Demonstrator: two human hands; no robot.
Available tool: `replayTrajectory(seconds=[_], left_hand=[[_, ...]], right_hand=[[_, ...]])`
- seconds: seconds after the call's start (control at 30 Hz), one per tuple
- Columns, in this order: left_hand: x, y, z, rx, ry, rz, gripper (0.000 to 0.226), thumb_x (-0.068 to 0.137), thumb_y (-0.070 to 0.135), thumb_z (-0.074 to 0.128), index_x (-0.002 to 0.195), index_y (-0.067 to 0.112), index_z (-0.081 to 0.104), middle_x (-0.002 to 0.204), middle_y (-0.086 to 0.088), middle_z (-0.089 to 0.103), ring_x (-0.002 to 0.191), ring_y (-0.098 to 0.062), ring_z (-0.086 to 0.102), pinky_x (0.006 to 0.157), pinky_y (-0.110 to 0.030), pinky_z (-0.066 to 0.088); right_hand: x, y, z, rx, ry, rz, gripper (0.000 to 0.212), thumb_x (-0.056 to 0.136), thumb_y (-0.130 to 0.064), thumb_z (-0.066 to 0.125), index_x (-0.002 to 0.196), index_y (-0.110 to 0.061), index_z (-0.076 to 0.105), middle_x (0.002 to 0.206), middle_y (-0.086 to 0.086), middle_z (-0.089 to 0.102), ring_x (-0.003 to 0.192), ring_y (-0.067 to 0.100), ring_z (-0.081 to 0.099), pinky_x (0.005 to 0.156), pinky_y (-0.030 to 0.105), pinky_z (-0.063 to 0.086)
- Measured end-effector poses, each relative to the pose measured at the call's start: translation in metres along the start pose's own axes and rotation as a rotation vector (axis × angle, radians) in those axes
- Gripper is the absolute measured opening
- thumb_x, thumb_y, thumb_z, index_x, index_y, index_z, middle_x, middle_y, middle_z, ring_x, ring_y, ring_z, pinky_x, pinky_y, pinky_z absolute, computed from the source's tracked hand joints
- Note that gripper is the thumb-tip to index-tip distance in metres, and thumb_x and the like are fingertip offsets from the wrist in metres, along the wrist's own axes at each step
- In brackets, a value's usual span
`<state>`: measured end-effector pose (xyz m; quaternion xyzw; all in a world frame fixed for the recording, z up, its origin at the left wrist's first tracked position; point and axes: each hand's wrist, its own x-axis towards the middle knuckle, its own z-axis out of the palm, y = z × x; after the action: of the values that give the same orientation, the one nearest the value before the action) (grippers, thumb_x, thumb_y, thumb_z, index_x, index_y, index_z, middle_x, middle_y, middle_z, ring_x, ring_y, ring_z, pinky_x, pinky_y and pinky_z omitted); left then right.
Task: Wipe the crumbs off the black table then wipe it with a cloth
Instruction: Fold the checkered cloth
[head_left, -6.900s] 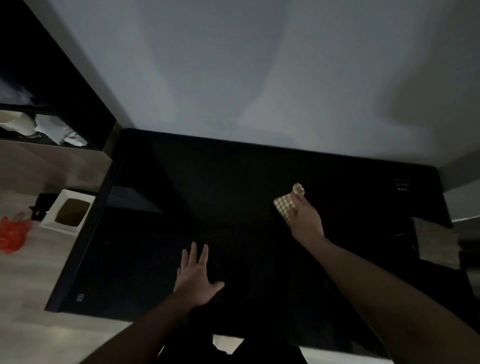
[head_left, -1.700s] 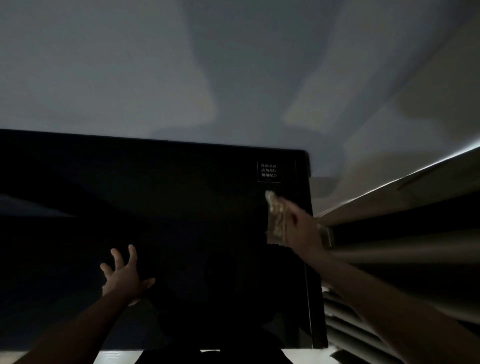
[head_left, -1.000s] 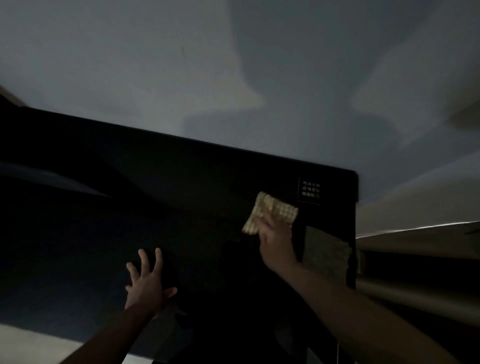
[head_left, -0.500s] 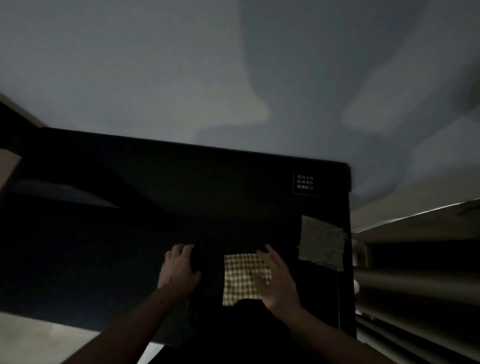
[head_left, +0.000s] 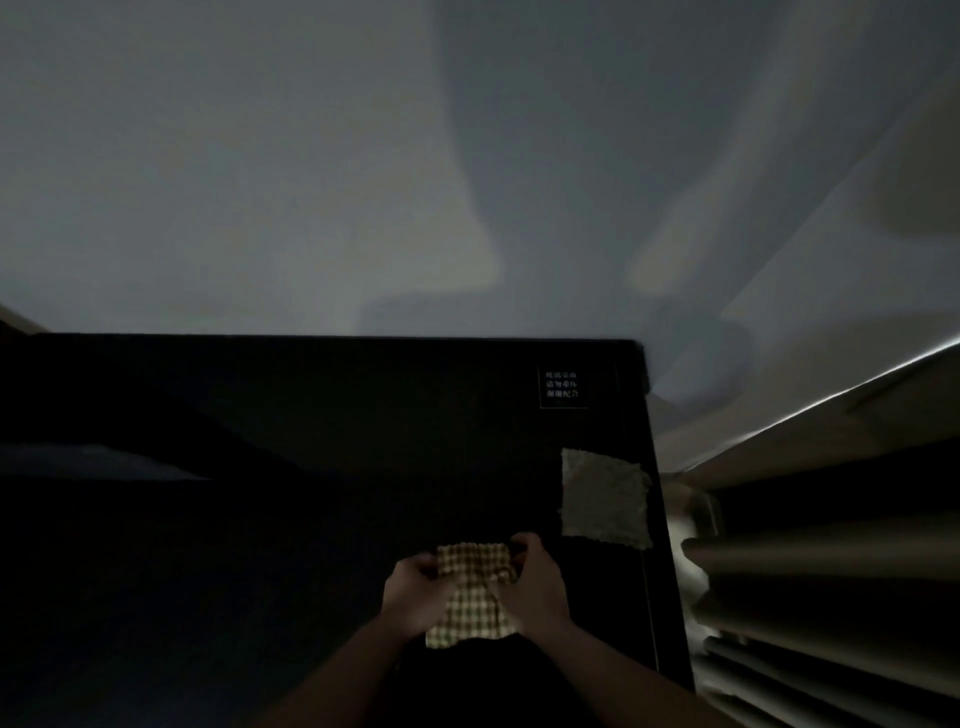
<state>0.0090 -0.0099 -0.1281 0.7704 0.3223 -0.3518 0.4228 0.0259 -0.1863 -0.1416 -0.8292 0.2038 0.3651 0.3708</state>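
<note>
The black table (head_left: 260, 519) fills the lower left and middle of the dim head view. A yellow checked cloth (head_left: 471, 597) is held just above the table's near right part. My left hand (head_left: 415, 592) grips its left edge and my right hand (head_left: 535, 587) grips its right edge, so the cloth bunches between them. No crumbs can be made out on the dark surface.
A second, plain grey cloth (head_left: 605, 499) lies flat near the table's right edge. A small label with white characters (head_left: 562, 387) sits at the far right corner. Pale slatted ledges (head_left: 831, 571) run beside the right edge. A grey wall (head_left: 363, 182) rises behind.
Half a second ago my right hand pressed the checked cloth flat while the left rested beside it. Now both hands have taken hold of the cloth and gathered it up.
</note>
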Motion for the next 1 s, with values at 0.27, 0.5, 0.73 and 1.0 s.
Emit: replayTrajectory(seconds=[0.27,0.5,0.73,1.0], left_hand=[[0.005,0.08,-0.015,-0.097,-0.155,0.421,0.019,0.093,0.019,0.06,0.097,0.035,0.071,0.098,0.002,0.076,0.092,-0.009,0.071,0.085,-0.036,0.053],[0.026,0.19,-0.011,-0.233,-0.2,0.543,0.016,0.086,0.028,0.066,0.096,0.038,0.073,0.107,0.001,0.077,0.105,-0.021,0.072,0.097,-0.047,0.056],[0.055,0.273,0.005,-0.24,-0.149,0.54,0.011,0.094,0.023,0.062,0.103,0.027,0.067,0.11,0.0,0.073,0.104,-0.021,0.07,0.094,-0.044,0.057],[0.088,0.277,0.02,0.459,0.017,0.582,0.068,0.093,0.026,0.057,0.154,0.018,0.028,0.155,-0.009,0.038,0.137,-0.031,0.045,0.11,-0.04,0.043]], right_hand=[[0.035,0.007,-0.056,0.557,-0.031,-0.232,0.052,0.067,-0.053,0.093,0.107,-0.028,0.072,0.106,-0.008,0.078,0.105,0.011,0.073,0.093,0.031,0.059],[0.071,-0.036,-0.142,0.811,-0.086,-0.21,0.051,0.078,-0.039,0.084,0.123,-0.016,0.073,0.115,0.003,0.079,0.104,0.019,0.076,0.084,0.031,0.061],[0.096,-0.068,-0.217,0.762,0.196,-0.294,0.024,0.096,-0.006,0.07,0.115,-0.02,0.072,0.105,-0.001,0.076,0.098,0.017,0.071,0.072,0.02,0.059],[0.149,-0.053,-0.23,0.015,0.376,-0.352,0.061,0.098,-0.016,0.066,0.155,-0.013,0.045,0.157,0.012,0.047,0.142,0.031,0.048,0.117,0.037,0.038]])
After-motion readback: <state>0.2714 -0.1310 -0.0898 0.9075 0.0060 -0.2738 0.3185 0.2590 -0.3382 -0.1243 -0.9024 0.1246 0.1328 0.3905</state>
